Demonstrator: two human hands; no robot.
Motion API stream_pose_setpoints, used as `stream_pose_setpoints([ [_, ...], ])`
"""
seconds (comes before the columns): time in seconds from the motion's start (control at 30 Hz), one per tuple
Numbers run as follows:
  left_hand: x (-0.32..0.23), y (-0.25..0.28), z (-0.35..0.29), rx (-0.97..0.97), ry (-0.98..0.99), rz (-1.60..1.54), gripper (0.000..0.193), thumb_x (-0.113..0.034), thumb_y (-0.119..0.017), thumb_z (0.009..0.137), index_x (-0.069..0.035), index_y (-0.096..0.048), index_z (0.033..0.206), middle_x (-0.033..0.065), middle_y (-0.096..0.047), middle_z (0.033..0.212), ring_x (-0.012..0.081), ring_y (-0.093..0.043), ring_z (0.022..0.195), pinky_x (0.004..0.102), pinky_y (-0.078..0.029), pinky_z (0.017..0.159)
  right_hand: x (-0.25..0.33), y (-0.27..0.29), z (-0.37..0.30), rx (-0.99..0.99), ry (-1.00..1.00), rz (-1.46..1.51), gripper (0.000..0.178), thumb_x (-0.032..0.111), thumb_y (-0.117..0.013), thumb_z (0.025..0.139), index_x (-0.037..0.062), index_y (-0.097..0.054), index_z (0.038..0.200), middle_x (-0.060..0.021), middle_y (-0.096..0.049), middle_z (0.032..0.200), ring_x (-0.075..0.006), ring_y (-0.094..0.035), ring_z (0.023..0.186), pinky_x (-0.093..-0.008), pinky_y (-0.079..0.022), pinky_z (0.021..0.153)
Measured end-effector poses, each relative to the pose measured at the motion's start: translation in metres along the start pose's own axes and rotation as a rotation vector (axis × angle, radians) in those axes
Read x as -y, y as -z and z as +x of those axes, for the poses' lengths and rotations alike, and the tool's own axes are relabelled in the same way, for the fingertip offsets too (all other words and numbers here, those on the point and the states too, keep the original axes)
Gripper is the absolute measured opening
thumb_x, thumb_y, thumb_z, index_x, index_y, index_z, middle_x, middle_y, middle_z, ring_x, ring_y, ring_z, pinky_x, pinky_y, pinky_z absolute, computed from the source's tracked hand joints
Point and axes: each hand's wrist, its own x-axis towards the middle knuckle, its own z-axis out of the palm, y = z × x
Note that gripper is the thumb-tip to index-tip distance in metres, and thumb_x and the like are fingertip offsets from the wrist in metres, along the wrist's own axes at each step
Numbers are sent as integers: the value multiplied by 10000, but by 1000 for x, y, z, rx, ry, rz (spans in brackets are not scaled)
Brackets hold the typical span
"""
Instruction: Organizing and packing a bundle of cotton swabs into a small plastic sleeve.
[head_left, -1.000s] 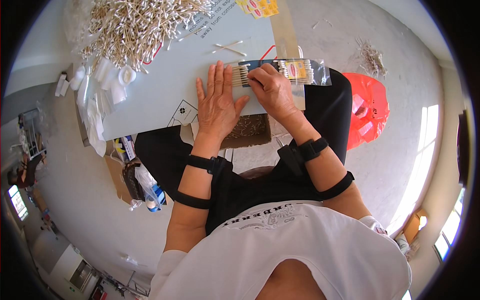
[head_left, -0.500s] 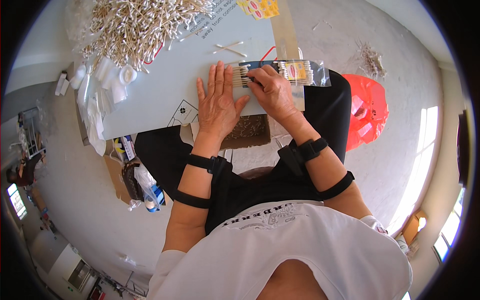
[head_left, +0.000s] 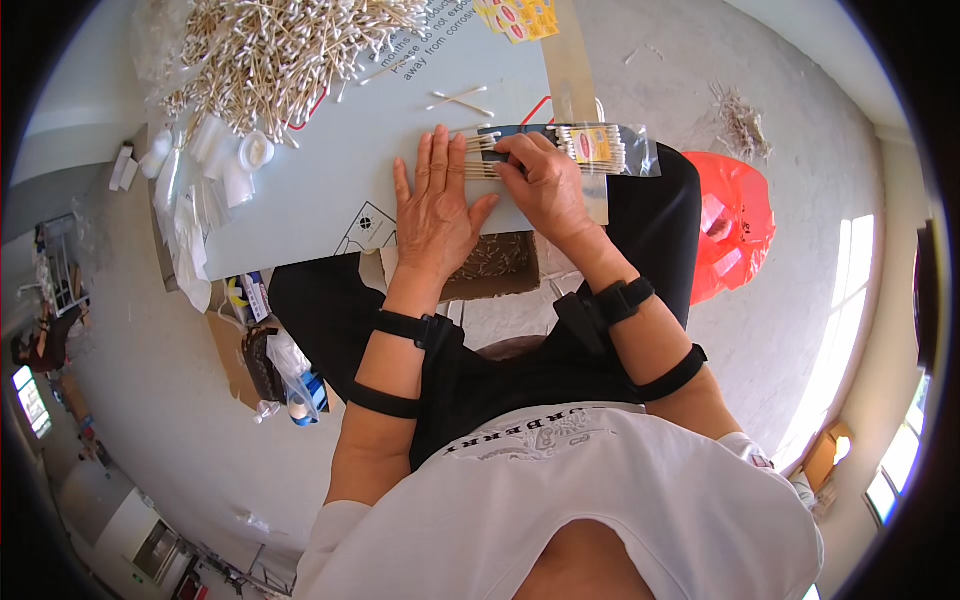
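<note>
Head view, swab row (head_left: 478,160): long axis left-right, tips toward clear packet (head_left: 600,150).
Left hand (head_left: 435,205): flat, fingers spread, pressing swabs.
Right hand (head_left: 545,180): pinching swabs.

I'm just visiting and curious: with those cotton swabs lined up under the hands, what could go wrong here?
The row of cotton swabs lies loose under the left hand; lifting it could scatter them. The right hand works at the clear packet, which overhangs the board's edge and might slide off. The big swab pile could spill into the row.
</note>
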Motion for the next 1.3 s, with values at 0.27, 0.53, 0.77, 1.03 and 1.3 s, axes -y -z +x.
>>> stream_pose_setpoints([
  [0.27,0,0,0,-10,-2,-3,822,-473,-587,905,-60,-248,1530,134,-216,1604,294,-190,1485,547,-102,1183,-1,-3,11,-15,-60,-14,177,128,-663,820,110,-668,995,-89,-644,877,-314,-658,784,-422,-526,662],
  [0.53,0,-1,0,-17,-9,-1,818,-498,-568,909,-48,-266,1521,145,-215,1602,296,-193,1484,546,-100,1183,-1,-8,12,-41,-45,-82,169,94,-669,823,106,-666,991,-66,-647,846,-265,-657,767,-375,-510,647],
  [0.77,0,-2,0,-22,-12,1,815,-505,-558,913,-51,-264,1523,151,-216,1601,297,-194,1483,543,-105,1182,-2,-8,20,-20,-24,-101,133,87,-669,802,92,-657,934,-67,-647,818,-276,-654,737,-386,-506,625],
  [1.03,0,-2,-1,-30,-10,1,801,-501,-555,916,-52,-277,1518,151,-224,1598,297,-199,1481,541,-110,1181,-2,-8,24,11,-40,-85,96,90,-668,802,85,-653,896,-77,-645,811,-293,-654,735,-397,-511,633],
  [1.3,0,-2,0,-23,-10,2,800,-510,-547,918,-58,-275,1521,144,-222,1600,293,-195,1483,540,-103,1183,-8,-10,20,-19,81,-167,54,80,-682,810,76,-658,858,-85,-627,834,-314,-649,745,-404,-522,636],
])
